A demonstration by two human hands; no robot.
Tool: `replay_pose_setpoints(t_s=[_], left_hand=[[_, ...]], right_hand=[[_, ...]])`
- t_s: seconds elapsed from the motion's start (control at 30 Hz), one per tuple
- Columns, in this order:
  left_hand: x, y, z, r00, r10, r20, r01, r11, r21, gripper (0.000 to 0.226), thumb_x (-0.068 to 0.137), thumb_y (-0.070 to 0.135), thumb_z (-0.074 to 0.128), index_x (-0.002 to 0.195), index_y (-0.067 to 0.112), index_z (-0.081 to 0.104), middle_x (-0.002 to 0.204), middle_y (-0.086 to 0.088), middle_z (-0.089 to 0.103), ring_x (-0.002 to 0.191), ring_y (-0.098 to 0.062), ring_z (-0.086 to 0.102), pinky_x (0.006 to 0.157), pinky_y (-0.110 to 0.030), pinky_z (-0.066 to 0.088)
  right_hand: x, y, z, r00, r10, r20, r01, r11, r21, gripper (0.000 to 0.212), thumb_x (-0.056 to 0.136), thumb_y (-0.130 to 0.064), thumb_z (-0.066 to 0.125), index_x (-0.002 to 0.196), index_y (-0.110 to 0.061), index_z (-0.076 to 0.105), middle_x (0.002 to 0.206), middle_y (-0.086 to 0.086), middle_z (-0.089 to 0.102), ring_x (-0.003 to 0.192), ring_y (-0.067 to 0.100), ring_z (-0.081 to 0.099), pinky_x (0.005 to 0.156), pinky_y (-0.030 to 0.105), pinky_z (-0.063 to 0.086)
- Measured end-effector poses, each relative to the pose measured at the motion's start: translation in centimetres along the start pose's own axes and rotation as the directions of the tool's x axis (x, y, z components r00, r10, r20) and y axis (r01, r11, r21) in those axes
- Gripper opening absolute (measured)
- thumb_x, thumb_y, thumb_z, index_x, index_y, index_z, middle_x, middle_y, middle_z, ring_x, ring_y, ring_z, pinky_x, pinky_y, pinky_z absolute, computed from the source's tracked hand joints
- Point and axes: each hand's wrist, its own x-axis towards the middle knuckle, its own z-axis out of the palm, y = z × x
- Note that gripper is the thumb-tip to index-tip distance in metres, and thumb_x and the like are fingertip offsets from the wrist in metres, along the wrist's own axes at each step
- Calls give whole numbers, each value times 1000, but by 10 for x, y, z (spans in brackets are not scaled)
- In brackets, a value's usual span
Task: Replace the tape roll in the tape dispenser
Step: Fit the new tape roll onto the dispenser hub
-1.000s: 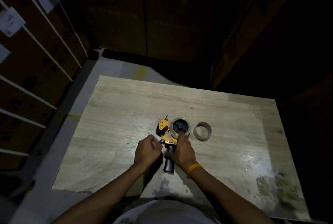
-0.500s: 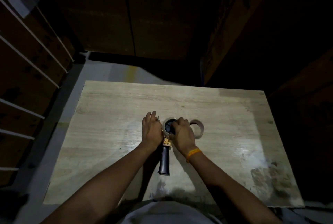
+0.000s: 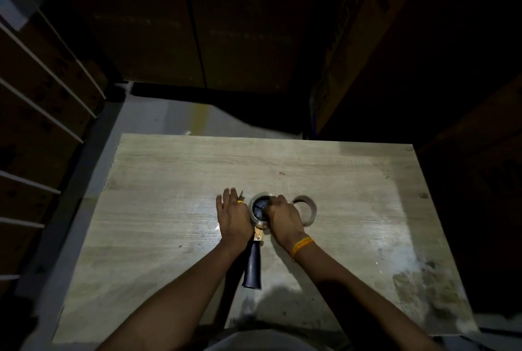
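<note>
Head view: new roll going onto the dispenser hub

Lower centre of frame, on the tabletop (image 3: pixel 169 181): tape dispenser (image 3: pixel 252 263), flat, handle toward us. Tape roll (image 3: pixel 255 210) sits on its hub. Our left hand (image 3: pixel 233 217) lies open, pressing the dispenser's head; our right hand (image 3: pixel 282 216) curls on the roll, apparently seating it. Next, we judge: press home, then thread the tape end. Right of the hand, touching nothing we can see: spent core (image 3: pixel 306 209). Nothing obstructs.

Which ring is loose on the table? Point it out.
The brown ring right of the right hand, lying flat and bare. The other roll sits on the dispenser hub under the fingers.
</note>
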Motion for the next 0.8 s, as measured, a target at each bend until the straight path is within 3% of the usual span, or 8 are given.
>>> replay_pose_setpoints(t_s=[0.23, 0.33, 0.47, 0.67, 0.8], left_hand=[[2, -10, -3, 999, 39, 34, -36, 996, -76, 64, 96, 22, 60, 158, 15, 47, 174, -8, 25, 165, -26, 15, 135, -41, 11], [4, -19, -3, 995, 84, 61, -76, 989, -130, 58, 95, 24, 65, 151, 14, 56, 175, -5, 23, 164, -24, 16, 133, -37, 18], [8, -29, -7, 985, 140, 98, -119, 974, -194, 65, 93, 30, 71, 153, 11, 54, 176, -2, 20, 163, -22, 18, 131, -34, 22], [7, -38, -13, 929, 366, 49, -367, 930, 14, 51, 99, 35, 66, 143, 11, 65, 178, -4, 10, 166, -24, 8, 132, -38, 21], [-3, -44, -10, 883, 468, 19, -468, 880, 79, 65, 98, 37, 66, 157, 16, 48, 179, -1, -4, 166, -28, 2, 131, -42, 24]], right_hand=[[-2, 1, 0, 1000, -21, -4, 21, 1000, -18, 32, 98, -11, 57, 127, -6, 70, 126, 15, 67, 127, 36, 56, 83, 44, 55], [-3, 3, 0, 999, -36, -9, 36, 998, -56, 28, 101, -13, 55, 124, -8, 72, 123, 13, 69, 128, 34, 55, 84, 43, 54], [-6, 5, -2, 997, -78, -16, 77, 995, -66, 29, 100, -10, 55, 123, -3, 71, 122, 17, 68, 127, 37, 55, 84, 45, 53], [-13, 8, -5, 989, -147, 17, 147, 974, -174, 37, 103, -10, 50, 136, -14, 66, 135, 15, 63, 134, 37, 48, 92, 48, 49], [-13, 8, -9, 988, -147, 44, 154, 960, -236, 36, 104, -12, 47, 132, -11, 69, 137, 13, 62, 134, 35, 48, 91, 46, 51]])
